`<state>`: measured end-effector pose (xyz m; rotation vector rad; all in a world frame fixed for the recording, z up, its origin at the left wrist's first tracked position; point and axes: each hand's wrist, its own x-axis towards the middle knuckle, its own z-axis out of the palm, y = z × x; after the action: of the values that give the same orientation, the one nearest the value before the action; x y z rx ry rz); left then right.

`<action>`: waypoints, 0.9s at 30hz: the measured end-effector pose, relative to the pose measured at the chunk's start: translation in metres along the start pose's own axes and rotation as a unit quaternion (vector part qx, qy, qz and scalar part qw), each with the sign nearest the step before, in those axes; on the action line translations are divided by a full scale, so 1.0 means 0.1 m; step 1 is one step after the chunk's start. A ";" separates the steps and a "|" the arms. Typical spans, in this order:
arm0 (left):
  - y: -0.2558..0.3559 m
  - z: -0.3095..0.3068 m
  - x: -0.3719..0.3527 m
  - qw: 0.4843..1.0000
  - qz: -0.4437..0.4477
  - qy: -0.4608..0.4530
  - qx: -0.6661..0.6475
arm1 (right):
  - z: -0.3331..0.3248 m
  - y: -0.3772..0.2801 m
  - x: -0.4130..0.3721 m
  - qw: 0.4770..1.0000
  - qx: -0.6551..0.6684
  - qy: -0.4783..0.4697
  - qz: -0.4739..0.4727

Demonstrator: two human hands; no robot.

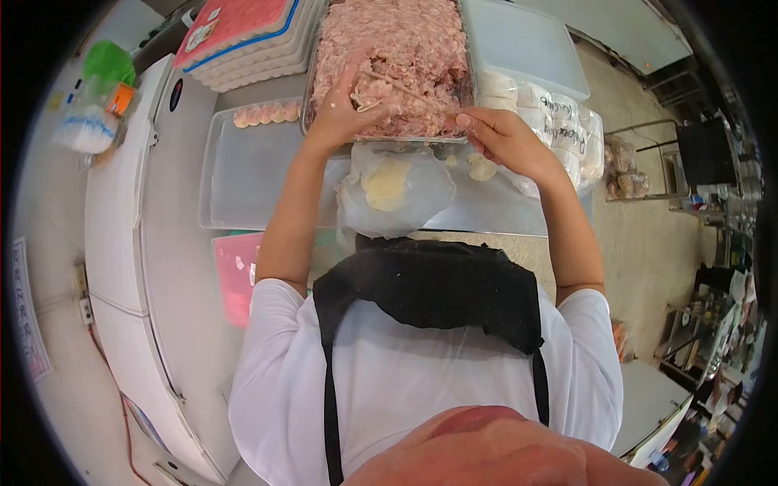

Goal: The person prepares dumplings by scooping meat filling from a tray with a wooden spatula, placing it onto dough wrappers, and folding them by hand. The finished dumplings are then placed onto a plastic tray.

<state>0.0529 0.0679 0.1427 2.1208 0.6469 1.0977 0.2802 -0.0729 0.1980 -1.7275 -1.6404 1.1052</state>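
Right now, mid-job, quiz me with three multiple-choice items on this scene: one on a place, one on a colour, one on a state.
1. Where do the finished dumplings lie?
A. on the steel tray left of the meat
B. on the white lid
C. on the floor

2. What colour is the apron?
A. green
B. black
C. pink

3. What is the right hand doing?
A. resting empty
B. pinching a thin stick over the minced meat
C. lifting a lid

Answers:
1. A: a short row sits at that tray's far edge.
2. B: black bib and straps over a white shirt.
3. B: its grip closes on the stick's end.
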 end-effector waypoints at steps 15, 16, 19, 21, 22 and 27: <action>-0.18 0.25 -0.26 0.956 -0.291 -0.024 -0.024 | -0.04 0.40 0.27 0.917 -0.298 0.130 -0.230; -0.24 0.28 -0.29 0.943 -0.328 -0.003 -0.059 | 0.02 0.35 0.23 0.909 -0.309 0.159 -0.230; -0.39 0.27 -0.38 0.935 -0.343 -0.009 -0.091 | 0.26 0.71 0.47 0.925 -0.287 0.108 -0.223; -0.28 0.23 -0.39 0.932 -0.360 -0.017 -0.029 | 0.11 0.96 0.58 0.911 -0.366 0.087 -0.170; -0.25 0.18 -0.40 0.943 -0.333 -0.013 -0.001 | 0.02 1.02 0.61 0.901 -0.403 0.079 -0.143; 0.01 -0.10 -0.39 0.956 -0.284 -0.056 0.044 | -0.26 0.59 0.24 0.959 -0.238 0.119 -0.100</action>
<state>0.0245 0.0444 0.1273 1.8681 1.1731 0.6330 0.3335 -0.0531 0.1589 -1.8345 -1.9786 0.4045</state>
